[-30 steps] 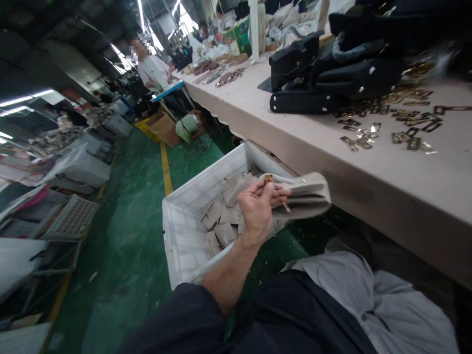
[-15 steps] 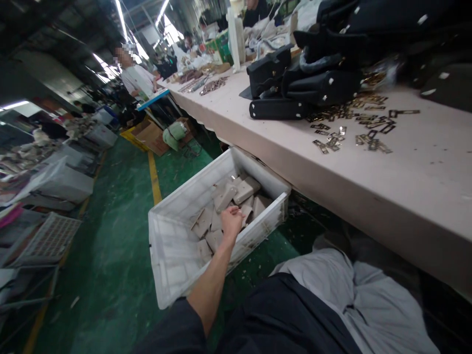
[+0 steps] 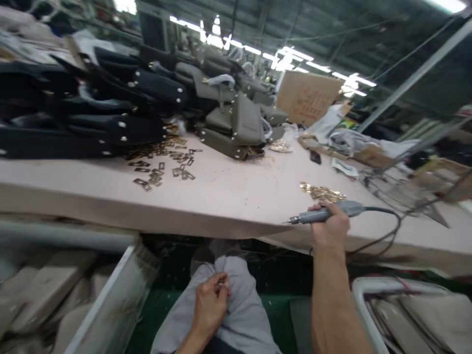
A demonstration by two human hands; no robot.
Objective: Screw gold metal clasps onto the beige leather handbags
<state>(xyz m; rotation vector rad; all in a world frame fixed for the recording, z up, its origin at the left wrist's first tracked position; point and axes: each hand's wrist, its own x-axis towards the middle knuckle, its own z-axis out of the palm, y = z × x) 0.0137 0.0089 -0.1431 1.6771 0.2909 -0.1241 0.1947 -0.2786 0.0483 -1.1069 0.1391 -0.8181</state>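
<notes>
My right hand (image 3: pixel 330 226) is wrapped around a grey electric screwdriver (image 3: pixel 313 216), held at the table's front edge with its bit pointing left. A cord runs from the tool's right end. Just behind it lies a small heap of gold-coloured metal pieces (image 3: pixel 322 192). Over my lap, my left hand (image 3: pixel 209 306) is closed, with thumb and fingers drawn together. Whatever may be inside those fingers is too small or hidden to name. Rectangular metal buckle-like frames (image 3: pixel 157 177) are scattered farther left on the table (image 3: pixel 236 196).
Black bags (image 3: pixel 129 125) and dark grey-green bags (image 3: pixel 247 120) are piled along the back. On the left below the table stands a white crate (image 3: pixel 106 300) of beige pieces (image 3: pixel 51 285); a white bin (image 3: pixel 359 290) with beige pieces is at lower right. A cardboard box (image 3: pixel 309 98) stands behind.
The view has swung right. My left hand has come out of the white crate and is now over my lap. My right hand, out of view before, now shows holding the electric screwdriver.
</notes>
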